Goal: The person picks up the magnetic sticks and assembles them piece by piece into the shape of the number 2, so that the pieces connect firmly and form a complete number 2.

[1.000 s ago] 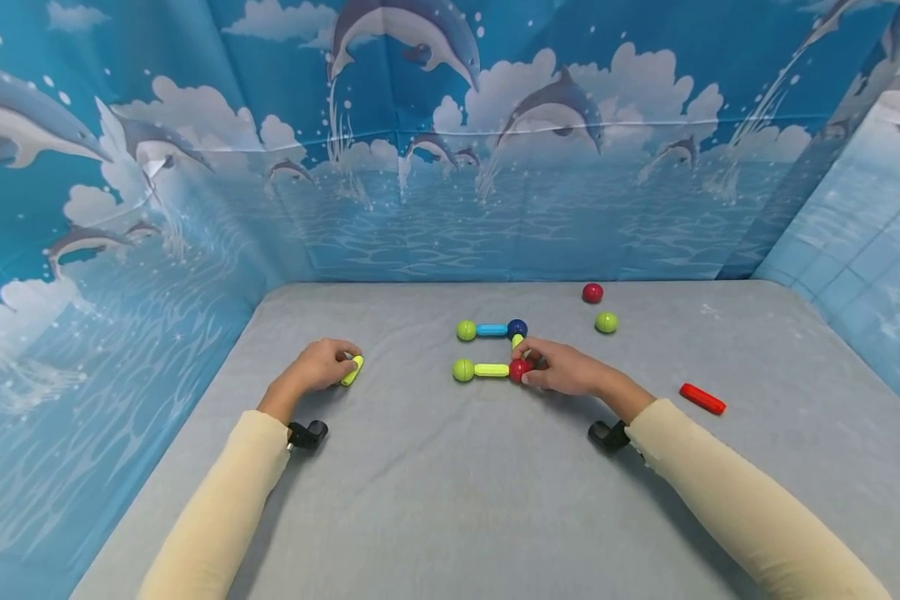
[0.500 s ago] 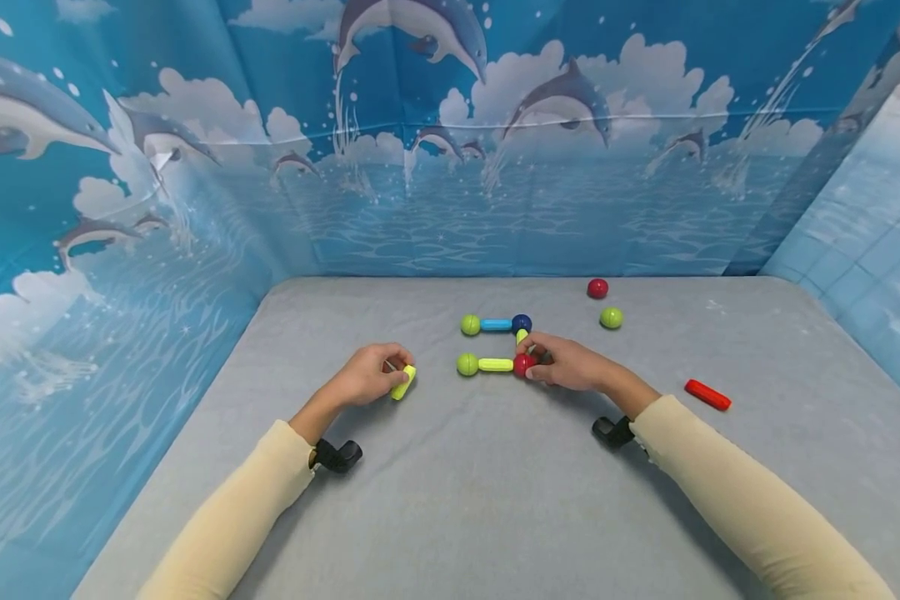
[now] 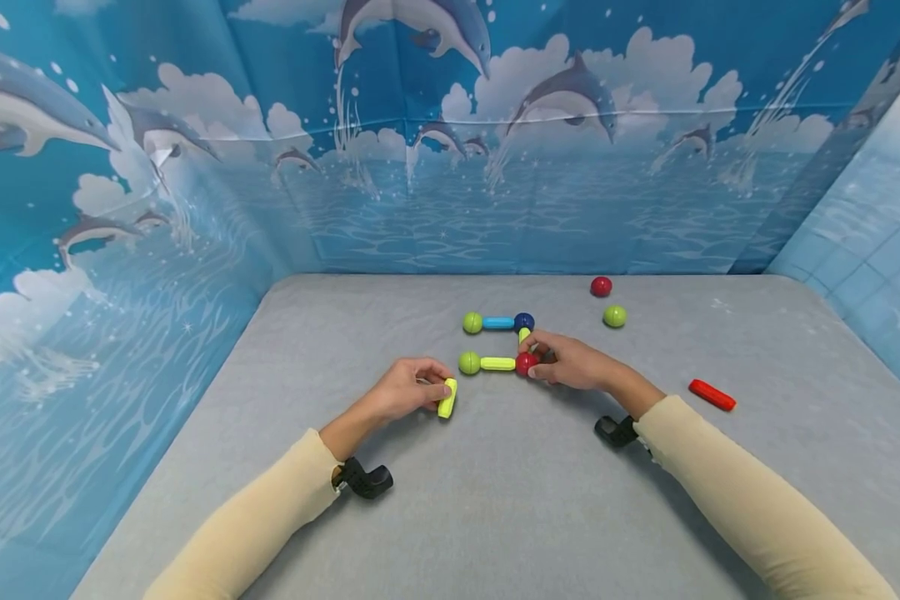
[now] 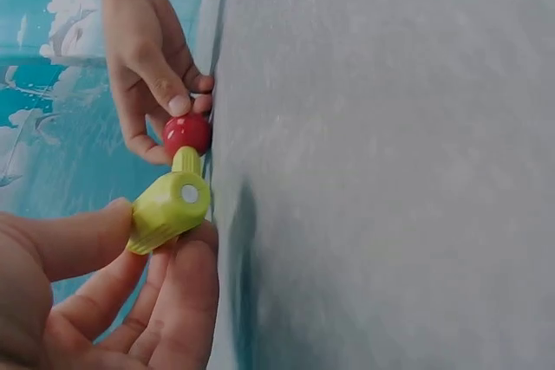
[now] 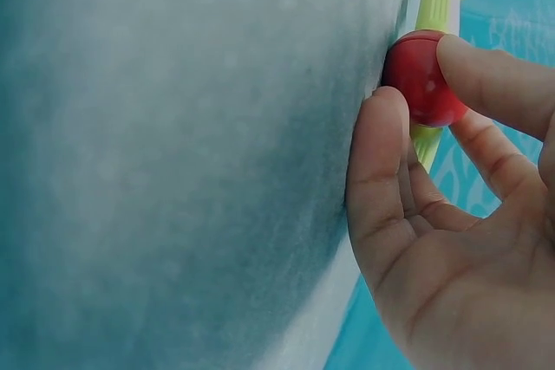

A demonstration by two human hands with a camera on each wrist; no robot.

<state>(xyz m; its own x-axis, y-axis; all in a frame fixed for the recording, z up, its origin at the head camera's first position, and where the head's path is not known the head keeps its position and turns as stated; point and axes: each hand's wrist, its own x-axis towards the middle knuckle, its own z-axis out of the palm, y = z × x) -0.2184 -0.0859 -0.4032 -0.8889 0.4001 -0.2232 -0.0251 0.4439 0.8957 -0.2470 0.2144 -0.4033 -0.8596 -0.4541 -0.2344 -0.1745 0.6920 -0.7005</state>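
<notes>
My left hand [image 3: 412,387] pinches a yellow-green rod [image 3: 447,398] between thumb and fingers, held just in front of the joined pieces; a pale round spot marks its end in the left wrist view. My right hand [image 3: 573,362] grips a red ball [image 5: 425,80] at the near right corner of those pieces. From this ball a yellow-green rod [image 3: 498,363] runs left to a green ball [image 3: 469,362]. Another yellow-green rod [image 3: 524,335], partly behind my fingers, leads back to a dark blue ball [image 3: 524,322]. A light blue rod [image 3: 498,322] links that to a second green ball [image 3: 472,322].
Toward the back right lie a loose red ball [image 3: 601,287] and a loose green ball [image 3: 615,316]. A red rod [image 3: 712,395] rests to the right of my right hand. The grey cloth surface [image 3: 495,500] meets a dolphin-printed curtain [image 3: 450,192] behind.
My left hand has carried its yellow-green rod rightward, close to the joined pieces. The right hand keeps its grip on the red ball, and the joined pieces hold their arrangement.
</notes>
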